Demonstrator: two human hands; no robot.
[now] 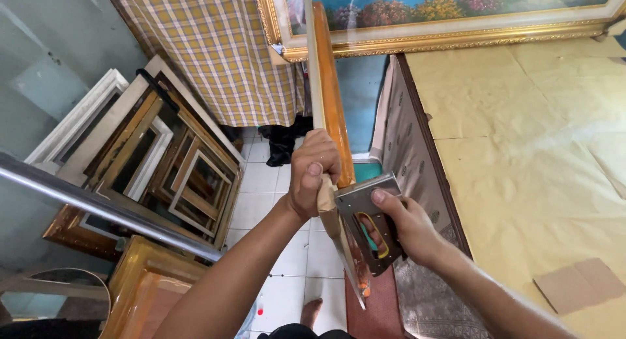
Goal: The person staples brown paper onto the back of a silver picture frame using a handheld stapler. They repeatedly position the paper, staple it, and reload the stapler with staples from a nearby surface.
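- At the bottom edge, a bare foot [312,311] on white floor tiles [261,182].
- Just above, right hand [404,225] wrapped around a metal staple gun [365,221], thumb on top, fingers through the handle loop, curled tight.
- Gun head pressed against the edge of a wooden frame [332,104], standing upright on its side beside the table [521,150].
- Left hand [312,176] gripping that frame edge from the other side, fingers closed together over the wood and a strip of brown paper [329,215], thumb up.
- To the left, a steel rail [98,205] crossing in front of a stack of empty frames [150,156] leaning on the wall.
- To the right, table covered in tan paper, cardboard scrap [577,283] near its corner.
- Farther back, a checked cloth [215,45] hanging down, and a gold-framed flower painting [443,13] resting against the wall.
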